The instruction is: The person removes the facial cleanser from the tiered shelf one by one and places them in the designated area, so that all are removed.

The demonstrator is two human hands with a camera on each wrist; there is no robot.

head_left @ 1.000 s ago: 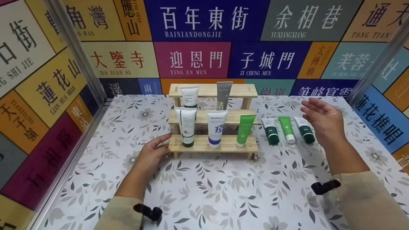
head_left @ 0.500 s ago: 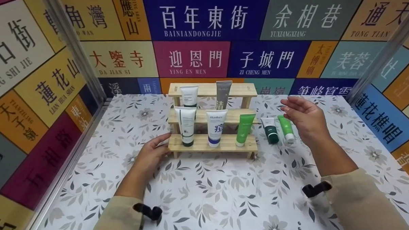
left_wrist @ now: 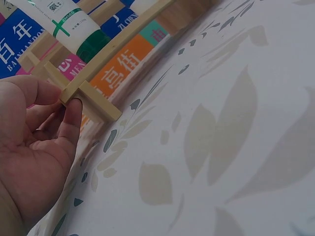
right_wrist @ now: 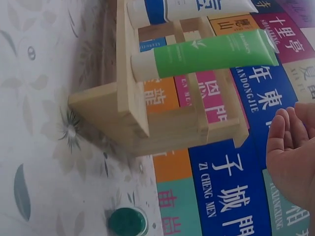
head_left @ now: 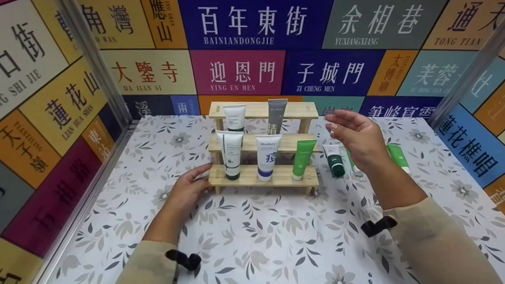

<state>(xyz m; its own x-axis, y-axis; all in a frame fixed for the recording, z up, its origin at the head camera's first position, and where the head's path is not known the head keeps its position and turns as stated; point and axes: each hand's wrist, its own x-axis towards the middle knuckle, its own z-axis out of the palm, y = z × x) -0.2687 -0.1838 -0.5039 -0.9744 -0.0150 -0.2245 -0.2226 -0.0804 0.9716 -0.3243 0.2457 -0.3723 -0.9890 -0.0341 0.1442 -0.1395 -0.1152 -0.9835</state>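
A tiered wooden stand carries several squeeze tubes. My left hand pinches the left end of its lowest step between thumb and fingers, close up in the left wrist view. On that step stand a white tube with a dark green cap, a white and blue tube and a green tube. Behind them, a white tube and a grey tube stand higher. My right hand hovers right of the stand, fingers loosely bent, holding nothing.
Right of the stand, a white and dark green tube lies on the flower-patterned tabletop. Another green tube is partly covered by my right hand, and one more green tube shows beyond my wrist. Sign-printed panels enclose the table.
My right hand has moved left and slightly up, towards the stand. It now covers part of the tube row, while a green tube at the far right has come into sight. My left hand stays put.
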